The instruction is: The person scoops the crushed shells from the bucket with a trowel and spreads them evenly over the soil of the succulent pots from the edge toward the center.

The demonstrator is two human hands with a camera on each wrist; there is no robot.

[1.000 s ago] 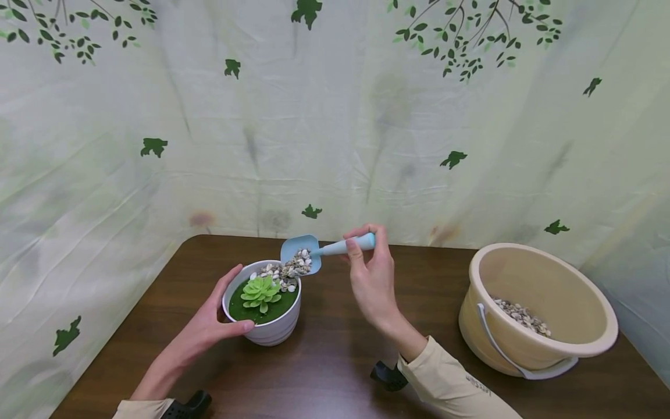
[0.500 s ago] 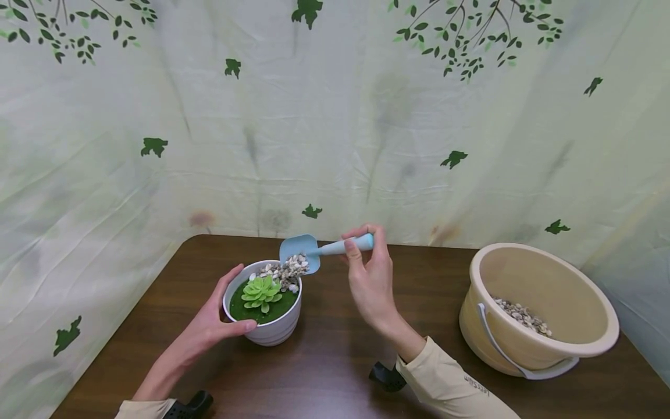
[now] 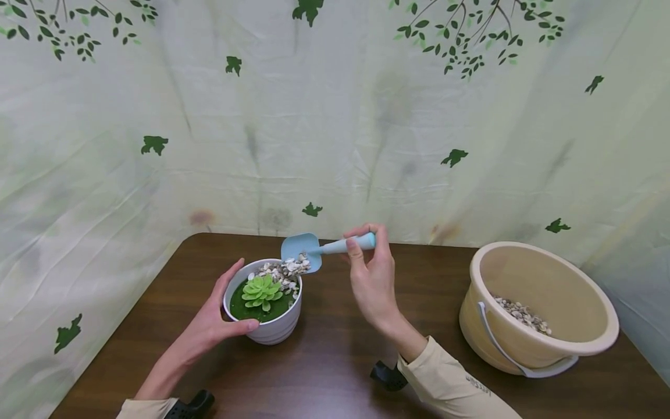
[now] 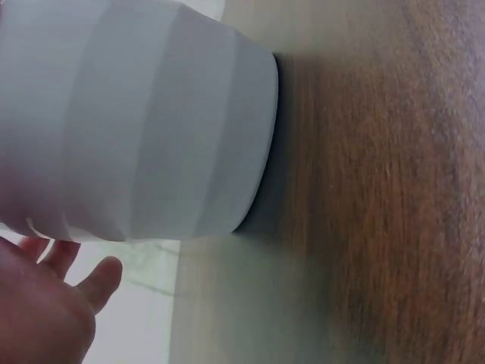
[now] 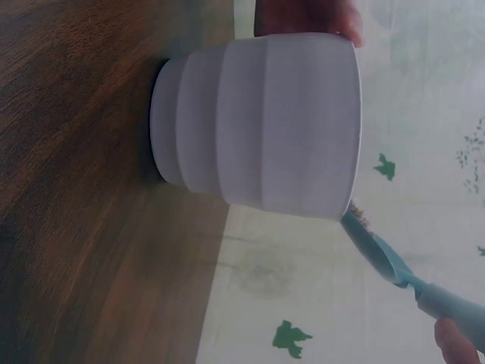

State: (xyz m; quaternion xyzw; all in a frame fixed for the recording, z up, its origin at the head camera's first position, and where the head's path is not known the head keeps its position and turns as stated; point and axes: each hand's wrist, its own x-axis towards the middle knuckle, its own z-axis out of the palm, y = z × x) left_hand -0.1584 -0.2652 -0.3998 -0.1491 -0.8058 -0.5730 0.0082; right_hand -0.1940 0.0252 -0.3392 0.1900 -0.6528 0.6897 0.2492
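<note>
A white ribbed flowerpot [image 3: 277,333] stands on the table, with a green succulent [image 3: 262,291] on a dark green surface inside. My left hand [image 3: 217,317] grips the pot from the left, thumb on the near rim and fingers round the far side. My right hand [image 3: 373,279] holds a light blue trowel [image 3: 342,245] by its handle. The trowel's blade tilts down at the pot's back right rim, as the right wrist view also shows at the trowel blade [image 5: 371,246]. Pebbles [image 3: 282,273] run from the blade onto the back and right of the pot's surface.
A beige bucket [image 3: 478,331] with a grey handle [image 3: 497,343] stands at the table's right, pebbles [image 3: 523,315] in its bottom. Behind the brown table [image 3: 335,372] hangs a leaf-patterned curtain [image 3: 335,116].
Pebbles have slid off the trowel blade into the pot, so fewer lie on it now and some reach farther down the pot's right side. Both hands have stayed nearly in place.
</note>
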